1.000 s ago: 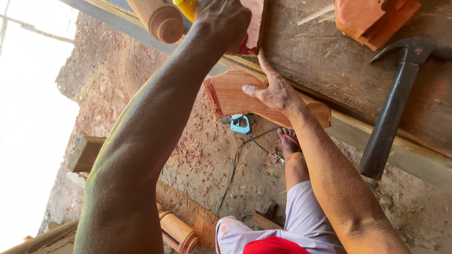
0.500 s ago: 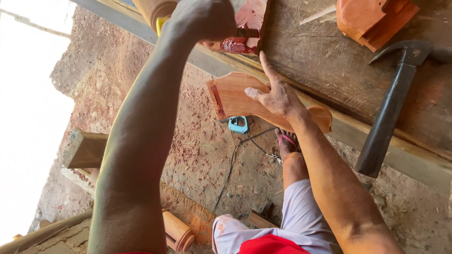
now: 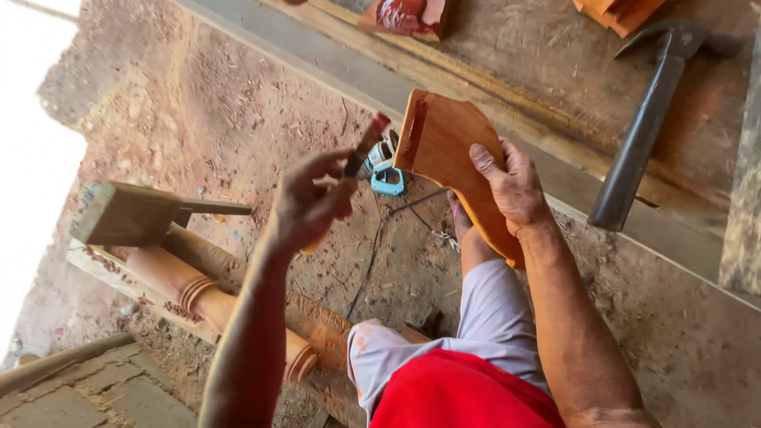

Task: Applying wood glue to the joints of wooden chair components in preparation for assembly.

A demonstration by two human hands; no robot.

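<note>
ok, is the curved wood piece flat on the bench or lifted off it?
Lifted. The right hand holds the curved wood piece tilted on edge above the floor, clear of the bench.

Both forearms are left bare, with no sleeves seen. A red shirt (image 3: 464, 392) is worn above pale grey shorts (image 3: 483, 329), which are dusted with orange sawdust near the hem.

Smooth matt wooden panel (image 3: 452, 170)
</note>
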